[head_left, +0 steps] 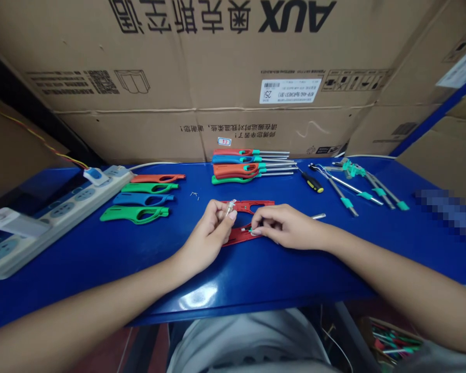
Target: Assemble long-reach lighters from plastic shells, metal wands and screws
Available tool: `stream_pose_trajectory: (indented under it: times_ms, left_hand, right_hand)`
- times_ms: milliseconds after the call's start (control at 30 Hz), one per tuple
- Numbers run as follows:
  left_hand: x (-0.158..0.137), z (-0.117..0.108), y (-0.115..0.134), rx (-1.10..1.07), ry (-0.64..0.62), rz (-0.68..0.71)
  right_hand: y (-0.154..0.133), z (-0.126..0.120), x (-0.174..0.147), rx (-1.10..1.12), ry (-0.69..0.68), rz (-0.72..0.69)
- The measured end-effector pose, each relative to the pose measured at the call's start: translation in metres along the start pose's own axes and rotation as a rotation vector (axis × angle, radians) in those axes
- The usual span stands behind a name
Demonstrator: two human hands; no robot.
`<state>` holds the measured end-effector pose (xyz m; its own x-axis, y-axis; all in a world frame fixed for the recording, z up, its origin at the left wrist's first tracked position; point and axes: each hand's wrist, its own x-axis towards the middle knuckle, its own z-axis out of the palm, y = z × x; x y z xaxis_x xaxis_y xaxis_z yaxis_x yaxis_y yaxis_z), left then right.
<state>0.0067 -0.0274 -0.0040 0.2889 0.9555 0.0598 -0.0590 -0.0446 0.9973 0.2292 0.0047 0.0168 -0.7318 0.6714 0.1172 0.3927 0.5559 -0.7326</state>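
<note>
My left hand point(205, 233) is closed, pinching a small whitish, partly see-through lighter part point(230, 206) upright between thumb and fingertips. Behind it lies one red lighter shell half point(264, 203) with an oval trigger opening. A second red shell half point(236, 237) lies nearer me, under both hands. My right hand point(285, 225) has its fingers closed on a small part with some green and white at the second shell; the fingers cover most of it, so its kind is hidden. A metal tube point(318, 216) sticks out from behind my right hand.
Several lighter shells point(140, 213) lie at left beside a power strip point(68, 212). Lighters with metal tubes point(236, 170) are stacked at the back. Rightward are a screwdriver point(312, 182) and tube assemblies point(373, 191). Tiny screws point(194, 194) lie left of the shells. A cardboard box point(159, 93) stands behind.
</note>
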Motion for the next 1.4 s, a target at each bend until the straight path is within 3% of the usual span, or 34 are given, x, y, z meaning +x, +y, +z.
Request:
stream_pose_trajectory:
  times_ms: [167,300,533,933,1400]
  left_hand:
    - [0.0,0.0,0.006,0.096,-0.011,0.004]
    - [0.001,-0.003,0.003,0.236,0.003,0.045]
    - [0.002,-0.005,0.0,0.366,-0.056,0.106]
    - [0.003,-0.004,0.004,0.396,-0.064,0.117]
    - [0.003,-0.006,0.001,0.419,-0.093,0.13]
  right_hand:
    - [0.008,0.001,0.002,0.331,-0.041,0.178]
    - [0.011,0.001,0.004,0.457,-0.046,0.21]
    - [0.015,0.001,0.004,0.419,-0.027,0.111]
    - [0.015,0.001,0.006,0.463,0.018,0.171]
    - [0.019,-0.001,0.008,0.457,0.024,0.14]
